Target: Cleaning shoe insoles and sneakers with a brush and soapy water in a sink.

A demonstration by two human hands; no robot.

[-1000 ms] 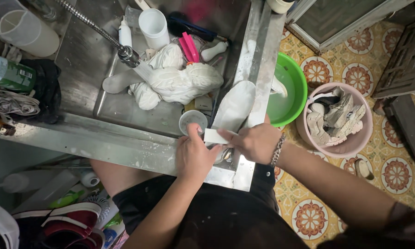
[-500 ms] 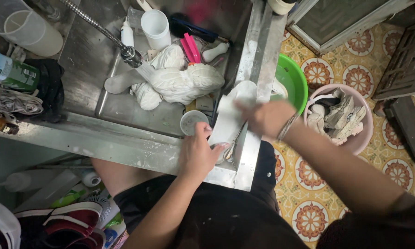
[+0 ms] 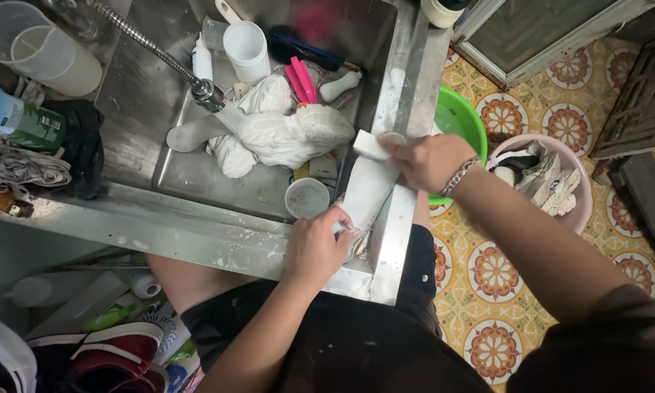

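A white shoe insole (image 3: 365, 191) lies along the right rim of a steel sink (image 3: 196, 236). My left hand (image 3: 316, 244) pinches its near end against the rim. My right hand (image 3: 428, 160) grips a white sponge block (image 3: 371, 145) and presses it on the insole's far end. In the basin behind lie white sneakers (image 3: 284, 131) under a flexible tap hose (image 3: 153, 51) with water running from its head.
A small round tub (image 3: 306, 196), white cup (image 3: 246, 48), pink brush (image 3: 298, 78) and small bottle (image 3: 201, 62) sit in the basin. A green basin (image 3: 462, 124) and a pink basin of shoes (image 3: 546, 182) stand on the patterned floor at right. Bottles and cloths crowd the left counter.
My right hand slid the sponge block from the near end of the insole up to its far end. My left hand stayed on the near end.
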